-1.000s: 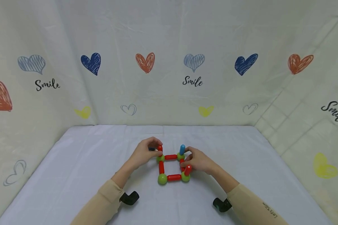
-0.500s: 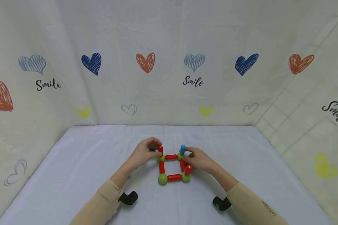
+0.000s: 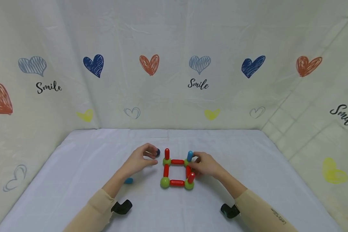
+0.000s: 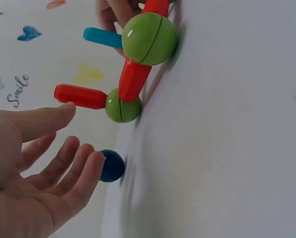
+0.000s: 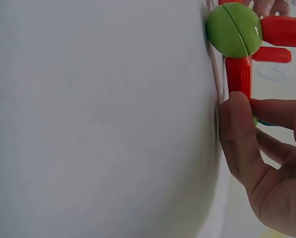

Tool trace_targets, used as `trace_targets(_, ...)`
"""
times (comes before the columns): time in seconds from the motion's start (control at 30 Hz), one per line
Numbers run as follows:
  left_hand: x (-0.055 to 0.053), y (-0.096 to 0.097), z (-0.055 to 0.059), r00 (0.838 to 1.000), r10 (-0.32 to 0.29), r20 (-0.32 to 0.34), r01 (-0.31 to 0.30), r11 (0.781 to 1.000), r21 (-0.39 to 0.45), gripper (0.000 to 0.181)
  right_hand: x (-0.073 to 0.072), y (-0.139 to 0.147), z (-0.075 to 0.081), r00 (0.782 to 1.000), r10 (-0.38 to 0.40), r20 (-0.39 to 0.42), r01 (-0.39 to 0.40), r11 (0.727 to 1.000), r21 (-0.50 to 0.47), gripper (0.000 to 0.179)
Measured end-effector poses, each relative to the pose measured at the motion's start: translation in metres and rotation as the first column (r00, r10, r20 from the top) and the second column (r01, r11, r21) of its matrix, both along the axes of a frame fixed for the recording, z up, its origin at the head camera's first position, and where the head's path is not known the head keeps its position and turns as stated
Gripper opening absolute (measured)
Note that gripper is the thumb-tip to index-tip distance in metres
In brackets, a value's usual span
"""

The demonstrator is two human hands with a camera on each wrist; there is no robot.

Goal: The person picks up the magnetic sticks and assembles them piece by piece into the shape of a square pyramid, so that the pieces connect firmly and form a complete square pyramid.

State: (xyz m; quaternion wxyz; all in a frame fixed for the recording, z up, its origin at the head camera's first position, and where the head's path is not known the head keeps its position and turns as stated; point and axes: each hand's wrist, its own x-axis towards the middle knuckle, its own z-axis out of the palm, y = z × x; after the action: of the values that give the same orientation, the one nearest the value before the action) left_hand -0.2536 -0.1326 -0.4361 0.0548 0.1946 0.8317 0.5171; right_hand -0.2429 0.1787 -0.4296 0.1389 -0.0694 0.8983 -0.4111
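Note:
A toy building frame of red rods (image 3: 177, 183) and green balls (image 3: 165, 182) lies as a square on the white-covered table. Upright rods stand on three corners: a red rod (image 3: 167, 154) at back left, a blue rod (image 3: 189, 156) at back right, another red rod (image 3: 191, 178) at front right. My left hand (image 3: 139, 159), fingers apart, hovers left of the back-left rod, holding nothing. Just beyond its fingertips sits a dark blue ball (image 4: 112, 166). At the back-right corner my right hand (image 3: 206, 165) grips the frame; its fingers (image 5: 241, 116) largely hide that corner's ball in the right wrist view.
Another blue rod (image 3: 129, 180) lies on the table beside the left forearm, partly hidden by it. Black curved pieces (image 3: 122, 207) stick out at both sleeves. A pale curtain (image 3: 174, 112) printed with hearts hangs behind the table's back edge.
My left hand has let go of the back-left upright red rod and moved left, uncovering the dark blue ball and the lying blue rod. My right hand stays at the frame's back-right corner.

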Motion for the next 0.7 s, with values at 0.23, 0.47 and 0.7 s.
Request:
trace_targets(0.23, 0.008, -0.019, 0.005, 0.998, -0.042, 0.038, 0.046, 0.991, -0.126, 0.038, 0.002, 0.004, 0.002, 1.000, 0.017, -0.001, -0.017, 0.999, -0.035, 0.036)
trace_targets(0.47, 0.020, -0.040, 0.017, 0.988, -0.103, 0.112, 0.131, 0.949, -0.287, 0.031, -0.004, 0.008, 0.002, 0.995, 0.101, -0.023, -0.102, 0.989, -0.107, 0.033)
trace_targets(0.7, 0.025, -0.058, 0.018, 0.974, -0.169, 0.151, 0.209, 0.925, -0.317, 0.031, -0.005, 0.009, 0.003, 0.989, 0.142, -0.038, -0.145, 0.984, -0.103, 0.028)
